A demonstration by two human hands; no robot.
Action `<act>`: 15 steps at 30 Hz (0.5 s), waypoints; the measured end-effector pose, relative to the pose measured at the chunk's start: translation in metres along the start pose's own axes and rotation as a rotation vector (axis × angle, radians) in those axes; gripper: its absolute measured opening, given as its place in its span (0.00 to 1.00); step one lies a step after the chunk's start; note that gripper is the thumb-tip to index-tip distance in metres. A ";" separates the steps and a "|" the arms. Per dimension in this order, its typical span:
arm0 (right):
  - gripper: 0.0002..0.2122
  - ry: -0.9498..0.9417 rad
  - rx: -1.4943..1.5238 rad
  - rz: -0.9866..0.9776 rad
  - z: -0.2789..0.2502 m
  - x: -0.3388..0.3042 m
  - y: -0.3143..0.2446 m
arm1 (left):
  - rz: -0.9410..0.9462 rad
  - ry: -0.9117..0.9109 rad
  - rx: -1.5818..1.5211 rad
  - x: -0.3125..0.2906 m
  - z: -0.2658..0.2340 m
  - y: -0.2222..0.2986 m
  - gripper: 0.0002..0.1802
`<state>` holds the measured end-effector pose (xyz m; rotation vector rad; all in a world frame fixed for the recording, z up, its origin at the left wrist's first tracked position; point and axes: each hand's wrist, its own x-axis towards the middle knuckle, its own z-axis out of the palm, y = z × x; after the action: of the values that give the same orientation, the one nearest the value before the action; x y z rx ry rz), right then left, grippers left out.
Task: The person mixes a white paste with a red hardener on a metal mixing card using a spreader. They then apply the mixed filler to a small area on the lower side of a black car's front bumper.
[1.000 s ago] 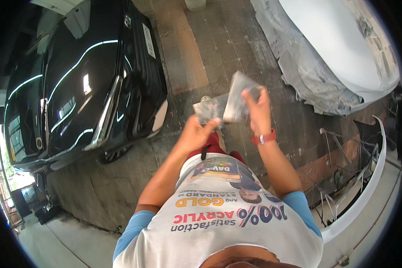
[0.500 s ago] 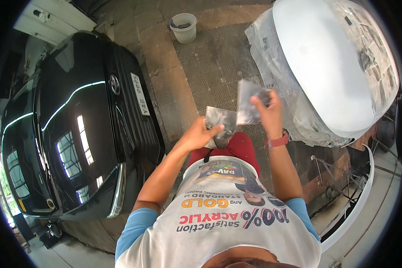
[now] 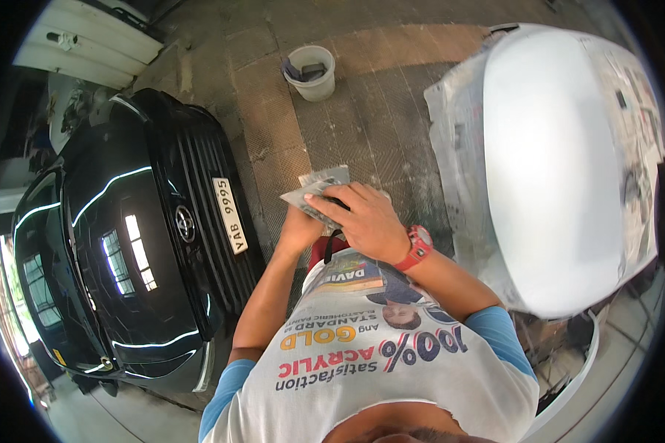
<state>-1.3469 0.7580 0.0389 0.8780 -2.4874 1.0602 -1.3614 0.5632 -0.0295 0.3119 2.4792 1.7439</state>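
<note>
Both hands meet in front of my waist, each closed on a thin, flat grey plate, like a putty spreader. My left hand [image 3: 301, 230] is below, mostly covered by the right, and grips a grey-smeared plate [image 3: 331, 175] whose far edge shows beyond the fingers. My right hand [image 3: 368, 225] lies over it, fingers stretched along a second plate [image 3: 300, 196] with a pointed corner toward the left. A dark strip shows under the right fingers. The two plates overlap and seem to touch.
Left of me stands a black car [image 3: 125, 244]. At the right is a white-coated car panel [image 3: 554, 162], its border masked with paper and plastic sheeting [image 3: 458, 177]. A white bucket [image 3: 319, 87] holding dark things stands ahead on the tiled floor [image 3: 377, 125].
My right hand has swung left and down with its plate, onto the left hand's plate. The left hand has shifted slightly left. My view has turned a little.
</note>
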 end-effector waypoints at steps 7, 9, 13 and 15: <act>0.15 -0.855 -0.293 0.563 0.054 -0.118 0.349 | -0.475 0.056 -0.192 0.071 -0.036 -0.025 0.15; 0.15 -0.948 -0.337 0.749 0.048 -0.138 0.383 | -0.542 0.221 -0.158 0.075 -0.057 -0.060 0.15; 0.20 -0.833 -0.260 1.137 0.049 -0.177 0.429 | -0.624 0.408 0.192 0.098 -0.103 -0.162 0.16; 0.21 -0.737 -0.216 1.289 0.069 -0.144 0.423 | -0.743 0.418 0.281 0.102 -0.127 -0.225 0.19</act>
<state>-1.5085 0.9975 -0.3092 -0.7291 -3.7575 0.7110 -1.5107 0.3951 -0.1936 -0.9300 2.5758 1.2289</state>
